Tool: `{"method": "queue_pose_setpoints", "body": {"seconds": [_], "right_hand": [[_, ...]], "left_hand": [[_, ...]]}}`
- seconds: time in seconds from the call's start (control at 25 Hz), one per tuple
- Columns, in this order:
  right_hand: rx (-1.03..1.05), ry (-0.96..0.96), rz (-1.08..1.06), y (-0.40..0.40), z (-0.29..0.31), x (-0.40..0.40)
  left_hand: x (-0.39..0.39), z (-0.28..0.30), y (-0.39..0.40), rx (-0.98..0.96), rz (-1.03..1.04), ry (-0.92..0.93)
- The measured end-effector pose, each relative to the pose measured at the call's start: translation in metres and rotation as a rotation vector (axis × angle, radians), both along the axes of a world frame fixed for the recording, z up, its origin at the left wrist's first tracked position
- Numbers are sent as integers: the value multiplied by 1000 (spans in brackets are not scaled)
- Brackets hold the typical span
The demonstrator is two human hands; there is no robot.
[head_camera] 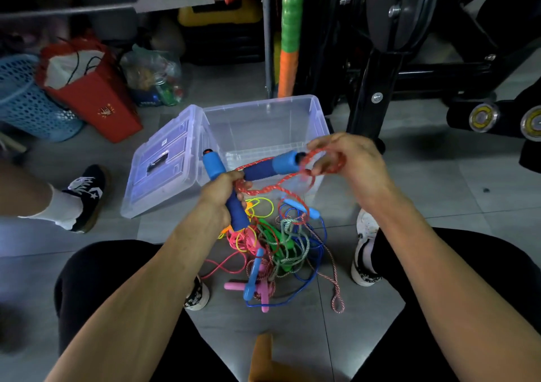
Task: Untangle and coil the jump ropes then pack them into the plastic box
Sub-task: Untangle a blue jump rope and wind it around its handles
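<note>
My left hand (220, 196) grips two blue foam handles (272, 168) of a jump rope together with part of its red-and-white cord (272, 188). My right hand (348, 159) pinches loops of the same red cord just right of the upper handle's tip. Both hands are above the front of the clear plastic box (310, 112), which stands open with nothing seen in it. Below them a tangled pile of jump ropes (281, 247) in pink, yellow, green and blue lies on the floor between my feet.
The box's clear lid (164, 165) leans open to the left. A red paper bag (93, 94) and blue basket (26, 100) stand at far left. Another person's shoe (85, 197) is at left. Black exercise equipment (380, 59) rises behind the box.
</note>
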State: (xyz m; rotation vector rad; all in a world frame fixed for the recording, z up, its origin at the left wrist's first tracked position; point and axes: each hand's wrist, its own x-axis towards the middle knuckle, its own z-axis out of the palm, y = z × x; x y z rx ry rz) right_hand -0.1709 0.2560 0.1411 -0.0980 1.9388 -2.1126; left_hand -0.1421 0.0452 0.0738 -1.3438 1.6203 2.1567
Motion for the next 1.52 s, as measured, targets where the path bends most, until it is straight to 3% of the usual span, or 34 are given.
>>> {"method": "queue_pose_setpoints", "body": {"seconds": [0.08,0.28,0.48,0.72,0.8,0.92,1.08,1.12,1.2,1.32,1.52], "right_hand": [[-206,-85,-174,7,4,-9],[-573,-342,-319,23,-13,-18],[-188,-493,-383,25,-45,-23],[-37,-583,-322,7,-58,-22],[39,-568,-264,2,-57,-16],[391,-520,-118,0,-59,-4],[1048,-184,252,-10,-74,3],[1112,-76,331,-16,-78,5],[925,83,510,-27,-84,9],[561,52,628,-41,-80,17],[570,146,419,-37,-74,4]], "left_hand": [[-1,-2,-5,-70,64,-3],[2,-4,-5,-214,55,-7],[1,10,-13,-146,75,107],[10,39,-3,-222,-295,282],[11,47,-2,-303,-372,342],[15,59,-8,-540,-462,464],[21,77,-8,-590,-488,640],[22,80,-7,-575,-482,665],[24,81,-6,-552,-474,693],[24,80,-5,-545,-414,697],[20,76,-21,-527,-252,627]]}}
